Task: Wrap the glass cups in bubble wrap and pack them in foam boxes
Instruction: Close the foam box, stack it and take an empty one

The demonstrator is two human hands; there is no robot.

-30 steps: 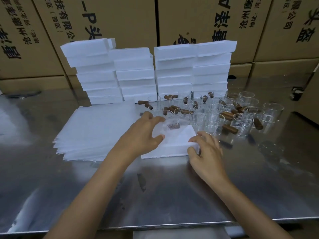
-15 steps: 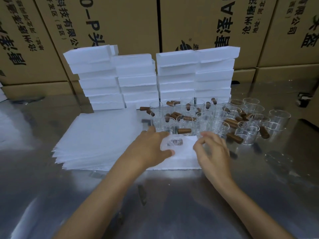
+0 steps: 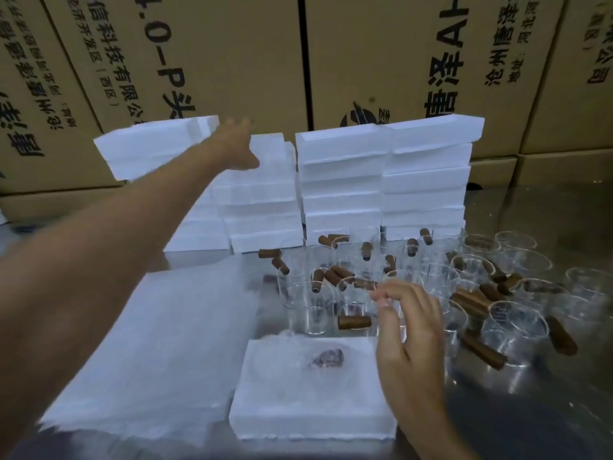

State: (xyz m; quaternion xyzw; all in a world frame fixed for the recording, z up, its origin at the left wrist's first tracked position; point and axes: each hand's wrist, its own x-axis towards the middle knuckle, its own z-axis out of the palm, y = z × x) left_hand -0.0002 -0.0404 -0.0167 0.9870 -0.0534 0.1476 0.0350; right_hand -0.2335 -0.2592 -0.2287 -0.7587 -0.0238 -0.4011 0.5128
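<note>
Left hand (image 3: 237,144): fingers extended and slightly apart, gripping nothing, blurred, reaching toward the top of the stacked foam boxes (image 3: 348,180); contact with the stack cannot be determined. Right hand (image 3: 409,330): fingers loosely curled and apart, holding nothing, positioned above the right edge of the near foam box (image 3: 308,403).

The near foam box lies flat on the metal table (image 3: 530,426). A wrapped glass cup (image 3: 326,358) sits in it, visible through the covering. Just left of this box lies the stack of wrap sheets (image 3: 159,353). Just behind it stand the unwrapped glass cups (image 3: 311,313) with brown handles. The stacked foam boxes stand behind those cups, against cardboard cartons (image 3: 381,61).
</note>
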